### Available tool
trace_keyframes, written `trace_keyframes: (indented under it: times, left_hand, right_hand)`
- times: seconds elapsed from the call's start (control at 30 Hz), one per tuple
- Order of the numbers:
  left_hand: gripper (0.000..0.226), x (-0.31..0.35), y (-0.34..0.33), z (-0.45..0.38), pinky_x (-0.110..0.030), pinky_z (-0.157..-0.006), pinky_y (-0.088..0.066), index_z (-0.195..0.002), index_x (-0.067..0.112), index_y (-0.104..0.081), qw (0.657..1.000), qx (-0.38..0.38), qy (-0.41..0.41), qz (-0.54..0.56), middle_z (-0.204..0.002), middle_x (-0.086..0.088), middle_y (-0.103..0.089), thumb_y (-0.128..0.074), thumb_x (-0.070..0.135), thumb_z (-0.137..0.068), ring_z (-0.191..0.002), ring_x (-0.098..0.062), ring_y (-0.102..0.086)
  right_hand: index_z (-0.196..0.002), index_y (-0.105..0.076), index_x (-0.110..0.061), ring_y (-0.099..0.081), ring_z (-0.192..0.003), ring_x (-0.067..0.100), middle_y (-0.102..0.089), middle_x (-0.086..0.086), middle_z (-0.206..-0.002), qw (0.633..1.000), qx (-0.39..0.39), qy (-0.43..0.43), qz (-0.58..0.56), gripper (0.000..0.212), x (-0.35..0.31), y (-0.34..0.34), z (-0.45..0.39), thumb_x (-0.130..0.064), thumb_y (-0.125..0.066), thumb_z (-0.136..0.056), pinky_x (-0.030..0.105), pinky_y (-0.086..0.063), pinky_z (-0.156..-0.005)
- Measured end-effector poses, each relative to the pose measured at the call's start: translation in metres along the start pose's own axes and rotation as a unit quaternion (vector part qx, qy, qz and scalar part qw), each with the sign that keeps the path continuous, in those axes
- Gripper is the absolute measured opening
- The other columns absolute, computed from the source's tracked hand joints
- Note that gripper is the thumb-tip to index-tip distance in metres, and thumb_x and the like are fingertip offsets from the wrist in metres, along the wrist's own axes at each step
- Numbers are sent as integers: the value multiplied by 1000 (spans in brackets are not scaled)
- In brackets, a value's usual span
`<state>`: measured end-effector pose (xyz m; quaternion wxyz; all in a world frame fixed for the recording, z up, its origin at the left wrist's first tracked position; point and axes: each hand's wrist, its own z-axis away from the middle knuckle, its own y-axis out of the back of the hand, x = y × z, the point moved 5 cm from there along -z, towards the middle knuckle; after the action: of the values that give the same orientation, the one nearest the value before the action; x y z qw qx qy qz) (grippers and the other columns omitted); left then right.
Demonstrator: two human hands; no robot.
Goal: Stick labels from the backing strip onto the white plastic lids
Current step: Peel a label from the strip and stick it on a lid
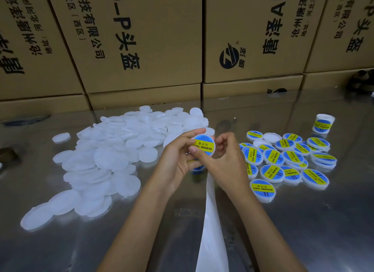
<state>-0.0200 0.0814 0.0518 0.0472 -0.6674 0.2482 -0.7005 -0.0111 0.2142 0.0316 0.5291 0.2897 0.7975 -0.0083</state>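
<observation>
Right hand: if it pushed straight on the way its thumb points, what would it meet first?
The right hand has its thumb pointing left, already against the labelled lid gripped by the left hand. It would press that lid first, then probably the left-hand fingers behind it; depth is unclear.

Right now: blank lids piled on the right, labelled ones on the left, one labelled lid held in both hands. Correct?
Sides are swapped. The head view shows the blank lids piled on the left and the labelled ones on the right. The left hand and right hand do hold one labelled lid.
</observation>
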Motion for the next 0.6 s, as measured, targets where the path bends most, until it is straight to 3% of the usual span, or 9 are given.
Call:
trace_keyframes:
  times: [0.13,0.3,0.47,0.6]
  left_hand:
    - [37,3,0,2,-43,-91,-57,-116,17,-74,998,-1,-16,-60,-118,-16,-72,-44,9,-96,-102,-34,-71]
    - [33,8,1,4,-33,-69,-60,-108,21,-78,991,39,-44,-123,-110,-13,-74,-50,9,-95,-94,-26,-73]
    - [26,10,6,5,-22,-54,-47,-106,21,-78,981,61,-61,-173,-94,-1,-76,-56,12,-96,-77,-11,-68]
    - [20,9,6,5,-25,-55,-45,-103,23,-79,977,61,-62,-193,-92,-3,-76,-63,13,-94,-72,-12,-64]
  right_hand:
    - [-80,-45,-28,-56,-68,5,-59,-10,-71,994,8,46,94,56,-4,0,3,-83,-52,-71,32,-47,-57]
    - [-85,-44,-30,-56,-63,7,-58,-9,-64,986,-2,86,140,50,-5,-3,4,-80,-37,-83,30,-44,-55]
    - [-64,-44,-31,-51,-56,6,-55,-21,-60,994,10,52,92,51,1,-2,3,-63,-25,-100,24,-29,-49]
    - [-59,-50,-22,-51,-53,2,-57,-13,-55,1000,4,15,4,57,4,-4,-2,-54,-32,-103,18,-33,-49]
